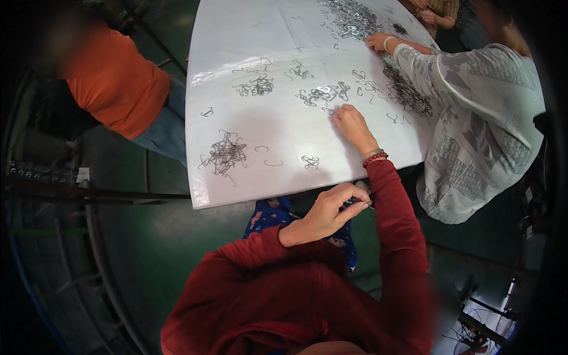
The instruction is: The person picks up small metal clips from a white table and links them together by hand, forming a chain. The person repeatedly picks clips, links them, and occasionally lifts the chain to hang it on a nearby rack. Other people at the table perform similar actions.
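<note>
My left hand (329,210) is in front of the table's near edge, thumb and fingers pinched together. Something small and dark shows at its fingertips, too small to name. My right hand (355,129), with a red bead bracelet (375,158) at the wrist, reaches over the white tabletop (278,133). Its fingers are stretched out and slightly apart beside a loose cluster of bent metal wire hooks (319,94). A single hook (328,110) lies just off the fingertips. To the left sits a denser heap of hooks (226,155), and a small cluster (310,161) lies near the front edge.
Another pile of hooks (258,87) lies farther back left. A large shiny heap (352,19) and a dark heap (408,89) are beside a person in a patterned grey top (473,112). A person in orange (121,83) is at the left; another person's hands (427,13) show at the far right.
</note>
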The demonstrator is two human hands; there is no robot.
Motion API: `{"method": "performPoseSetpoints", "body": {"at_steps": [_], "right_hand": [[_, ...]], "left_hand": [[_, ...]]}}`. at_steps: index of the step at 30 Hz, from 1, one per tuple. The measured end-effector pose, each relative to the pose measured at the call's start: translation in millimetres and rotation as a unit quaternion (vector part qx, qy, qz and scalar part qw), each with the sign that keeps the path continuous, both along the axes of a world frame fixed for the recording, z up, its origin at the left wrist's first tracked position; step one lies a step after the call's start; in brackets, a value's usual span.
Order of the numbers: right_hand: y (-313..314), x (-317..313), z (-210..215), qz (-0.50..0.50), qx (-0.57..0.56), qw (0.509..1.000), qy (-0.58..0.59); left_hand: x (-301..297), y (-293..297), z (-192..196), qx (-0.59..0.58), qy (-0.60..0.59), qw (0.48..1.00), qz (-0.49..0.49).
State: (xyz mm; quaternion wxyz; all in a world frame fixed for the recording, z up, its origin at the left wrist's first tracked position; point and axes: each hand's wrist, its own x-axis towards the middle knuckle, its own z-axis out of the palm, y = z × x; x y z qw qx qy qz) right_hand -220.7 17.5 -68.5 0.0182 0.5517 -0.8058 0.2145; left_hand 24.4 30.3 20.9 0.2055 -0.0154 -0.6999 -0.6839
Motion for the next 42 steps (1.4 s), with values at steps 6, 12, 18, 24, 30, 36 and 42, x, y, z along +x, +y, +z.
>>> {"method": "performPoseSetpoints", "body": {"at_steps": [6,12,18,24,30,36,42], "right_hand": [[-22.2,-3.2,-1.7,0.036,-0.024,0.999,-0.001],[2.6,9.9,18.9,-0.057,-0.117,0.978,-0.165],[114.7,79.1,94.7,-0.124,-0.317,0.826,-0.448],[168.5,160.2,149.3,-0.097,-0.350,0.834,-0.416],[157.8,170.4,136.3,-0.162,-0.344,0.855,-0.352],[150.5,166.6,119.8,-0.124,-0.413,0.824,-0.368],[146.9,162.1,120.1,-0.076,-0.457,0.803,-0.375]], "left_hand": [[-0.8,3.9,1.9,-0.028,-0.002,1.000,-0.001],[-1.8,3.8,1.9,-0.053,0.011,0.999,0.002],[-5.9,11.0,-5.6,-0.048,0.040,0.998,0.023],[-13.8,1.1,-3.6,0.015,0.010,1.000,0.025],[-17.6,-8.2,4.7,-0.041,0.021,0.999,0.006],[-14.5,-21.1,-3.9,-0.021,-0.026,0.997,-0.063],[-53.0,-138.8,-40.3,-0.140,-0.042,0.980,0.137]]}}
